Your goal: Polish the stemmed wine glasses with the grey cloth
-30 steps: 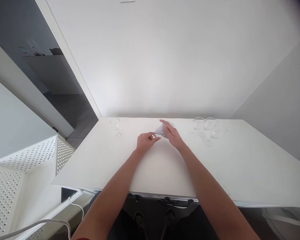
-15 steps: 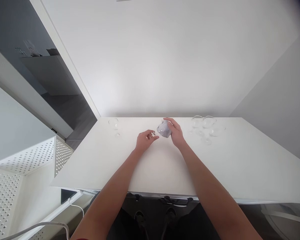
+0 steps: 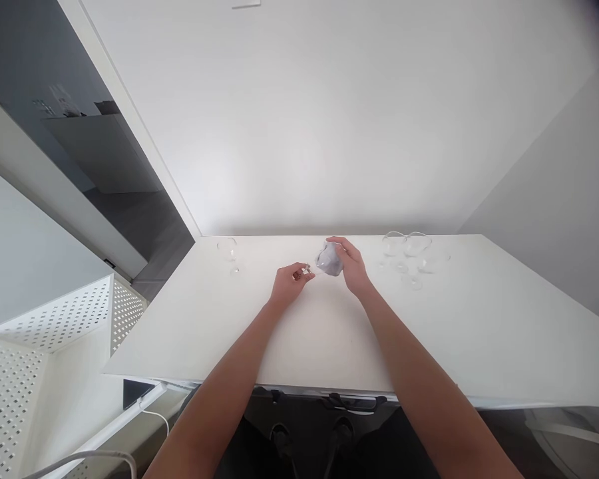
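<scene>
A clear stemmed wine glass [image 3: 320, 260] is held tilted on its side above the table. My left hand [image 3: 288, 282] is closed on its foot end, thumb and fingers pinching it. My right hand [image 3: 353, 266] grips a light grey cloth [image 3: 332, 261] against the bowl of this glass. The cloth and fingers cover much of the bowl, so its rim cannot be made out well.
Several clear stemmed glasses [image 3: 417, 245] stand at the back right of the white table [image 3: 319, 332]. Another stemmed glass [image 3: 227, 251] stands at the back left. A wall [image 3: 309, 120] rises behind the table. White perforated panels [image 3: 70, 322] are at the left.
My left hand and the foot of the glass have shifted slightly. The cloth has moved a little on the bowl, and both hands keep their hold.
</scene>
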Action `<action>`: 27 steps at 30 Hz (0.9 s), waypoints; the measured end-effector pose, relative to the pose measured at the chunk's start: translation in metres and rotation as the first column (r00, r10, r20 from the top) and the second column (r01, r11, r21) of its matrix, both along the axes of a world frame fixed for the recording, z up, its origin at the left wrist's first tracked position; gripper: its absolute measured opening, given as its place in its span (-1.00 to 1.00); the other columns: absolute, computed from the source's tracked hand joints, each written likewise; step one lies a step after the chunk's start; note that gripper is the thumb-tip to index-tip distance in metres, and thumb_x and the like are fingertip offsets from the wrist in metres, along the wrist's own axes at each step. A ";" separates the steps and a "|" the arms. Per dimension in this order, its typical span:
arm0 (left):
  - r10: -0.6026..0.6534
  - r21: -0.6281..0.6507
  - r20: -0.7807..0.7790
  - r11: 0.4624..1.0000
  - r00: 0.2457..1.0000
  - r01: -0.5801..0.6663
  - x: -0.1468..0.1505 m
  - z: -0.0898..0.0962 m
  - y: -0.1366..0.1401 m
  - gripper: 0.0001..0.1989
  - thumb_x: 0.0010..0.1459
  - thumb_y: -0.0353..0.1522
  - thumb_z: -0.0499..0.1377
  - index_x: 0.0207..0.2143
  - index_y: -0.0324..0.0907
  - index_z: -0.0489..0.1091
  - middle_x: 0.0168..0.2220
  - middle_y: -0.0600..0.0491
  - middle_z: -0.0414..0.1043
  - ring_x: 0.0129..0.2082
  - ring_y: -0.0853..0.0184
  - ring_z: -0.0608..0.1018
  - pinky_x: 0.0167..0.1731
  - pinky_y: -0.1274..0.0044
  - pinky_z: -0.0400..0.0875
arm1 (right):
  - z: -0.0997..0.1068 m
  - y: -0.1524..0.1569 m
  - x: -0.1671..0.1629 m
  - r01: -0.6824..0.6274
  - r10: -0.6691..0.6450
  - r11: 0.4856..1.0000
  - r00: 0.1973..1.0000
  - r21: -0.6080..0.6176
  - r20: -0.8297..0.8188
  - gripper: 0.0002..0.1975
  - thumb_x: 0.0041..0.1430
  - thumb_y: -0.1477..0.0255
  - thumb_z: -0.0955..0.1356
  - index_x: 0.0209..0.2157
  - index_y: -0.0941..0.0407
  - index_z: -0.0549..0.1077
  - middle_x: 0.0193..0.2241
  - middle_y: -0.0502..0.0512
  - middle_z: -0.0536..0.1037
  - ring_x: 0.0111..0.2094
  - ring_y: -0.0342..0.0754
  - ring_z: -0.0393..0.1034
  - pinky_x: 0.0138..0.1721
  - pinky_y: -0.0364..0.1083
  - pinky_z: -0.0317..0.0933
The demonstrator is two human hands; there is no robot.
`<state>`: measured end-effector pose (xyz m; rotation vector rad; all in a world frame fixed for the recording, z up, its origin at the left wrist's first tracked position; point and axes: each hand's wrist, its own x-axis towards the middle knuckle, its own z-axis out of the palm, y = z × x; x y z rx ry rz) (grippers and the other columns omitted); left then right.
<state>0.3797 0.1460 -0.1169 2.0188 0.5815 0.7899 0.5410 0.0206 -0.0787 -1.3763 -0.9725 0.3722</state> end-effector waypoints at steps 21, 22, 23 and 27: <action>0.017 0.101 -0.030 0.995 0.999 -0.014 -0.001 -0.004 0.002 -0.75 0.13 -0.18 0.29 -0.18 -0.08 0.60 -0.47 0.12 0.48 -0.48 0.40 0.40 -0.35 0.51 0.37 | -0.002 0.001 -0.002 -0.078 0.088 0.993 0.989 -0.088 0.119 -0.55 0.35 0.04 0.21 0.08 -0.05 0.48 -0.14 0.10 0.52 -0.12 0.08 0.37 -0.02 0.07 0.25; 0.021 0.124 -0.043 0.992 0.999 -0.015 -0.002 -0.004 0.002 -0.75 0.14 -0.18 0.29 -0.18 -0.07 0.60 -0.48 0.13 0.47 -0.49 0.41 0.40 -0.35 0.51 0.37 | -0.001 0.002 -0.003 -0.114 0.131 0.986 0.980 -0.122 0.146 -0.56 0.36 0.05 0.21 0.09 -0.06 0.48 -0.13 0.10 0.52 -0.10 0.08 0.37 -0.01 0.08 0.24; 0.026 0.142 -0.054 0.990 0.998 -0.018 -0.002 -0.003 0.002 -0.76 0.13 -0.19 0.29 -0.18 -0.07 0.60 -0.48 0.13 0.47 -0.49 0.41 0.39 -0.34 0.51 0.37 | -0.001 0.002 -0.004 -0.139 0.161 0.980 0.974 -0.144 0.161 -0.57 0.37 0.07 0.21 0.10 -0.07 0.49 -0.10 0.10 0.52 -0.09 0.08 0.37 0.01 0.08 0.24; 0.049 0.138 -0.056 0.990 0.997 -0.041 -0.001 -0.001 0.000 -0.75 0.11 -0.19 0.31 -0.18 -0.07 0.60 -0.45 0.12 0.51 -0.46 0.40 0.41 -0.33 0.51 0.38 | -0.002 0.002 -0.002 -0.123 0.129 0.990 0.987 -0.067 0.098 -0.61 0.37 0.11 0.22 0.03 -0.04 0.51 -0.05 0.09 0.50 -0.11 0.04 0.36 -0.02 0.04 0.24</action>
